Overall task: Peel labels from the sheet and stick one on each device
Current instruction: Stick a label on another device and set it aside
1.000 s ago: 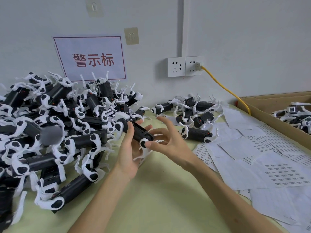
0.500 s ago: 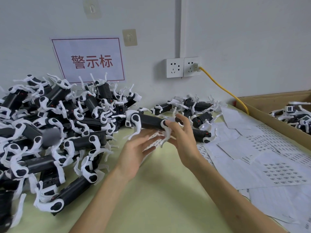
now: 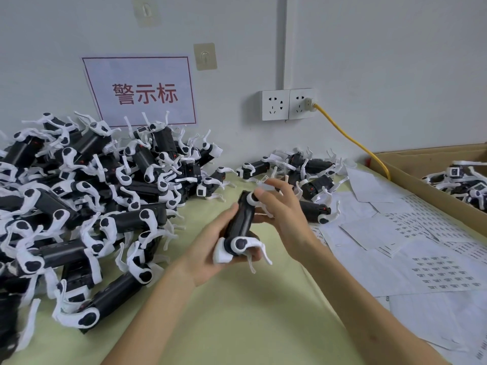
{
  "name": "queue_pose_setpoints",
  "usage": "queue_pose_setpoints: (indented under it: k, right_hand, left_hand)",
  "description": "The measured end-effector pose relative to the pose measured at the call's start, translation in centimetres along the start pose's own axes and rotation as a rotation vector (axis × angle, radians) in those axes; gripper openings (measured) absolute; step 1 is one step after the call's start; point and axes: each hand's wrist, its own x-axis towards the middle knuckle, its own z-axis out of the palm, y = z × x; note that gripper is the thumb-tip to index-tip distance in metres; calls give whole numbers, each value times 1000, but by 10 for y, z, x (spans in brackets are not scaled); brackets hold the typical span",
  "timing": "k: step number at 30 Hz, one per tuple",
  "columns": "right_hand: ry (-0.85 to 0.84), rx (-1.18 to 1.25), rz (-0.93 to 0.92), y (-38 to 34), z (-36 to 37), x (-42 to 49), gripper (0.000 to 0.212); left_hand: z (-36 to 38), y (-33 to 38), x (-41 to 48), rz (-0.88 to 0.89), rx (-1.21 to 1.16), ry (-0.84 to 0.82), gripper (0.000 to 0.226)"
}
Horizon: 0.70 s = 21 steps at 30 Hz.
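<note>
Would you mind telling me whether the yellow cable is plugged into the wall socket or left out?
Plugged in: the yellow cable ends in a plug seated in the right-hand wall socket.

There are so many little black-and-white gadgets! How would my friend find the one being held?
Start at the big pile on the left, below the red-lettered sign. Just right of it, the left hand and right hand meet above the green table. The device between them is the only one being held.
</note>
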Motion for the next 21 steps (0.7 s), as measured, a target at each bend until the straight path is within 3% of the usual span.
queue_pose_setpoints:
  k: [3,7,10,14,21]
  right_hand:
    - [73,-144,-77,-1,1,-1,50]
    - [225,-187,-189,-5,-6,0,9]
    - [115,-186,-154,-8,-8,0,14]
    - [-72,-229,-115,-5,1,-3,21]
    - [-78,-287,-117,-1,5,-4,17]
  left_hand:
    - [4,-4,3,83,-19,72,35]
    - [-4,-2,8,148,-108,217,48]
    - [-10,-2,8,146,-176,259,50]
    - [-10,-6,10,134,-78,269,42]
    - [-4,-9,8,195,126,202,57]
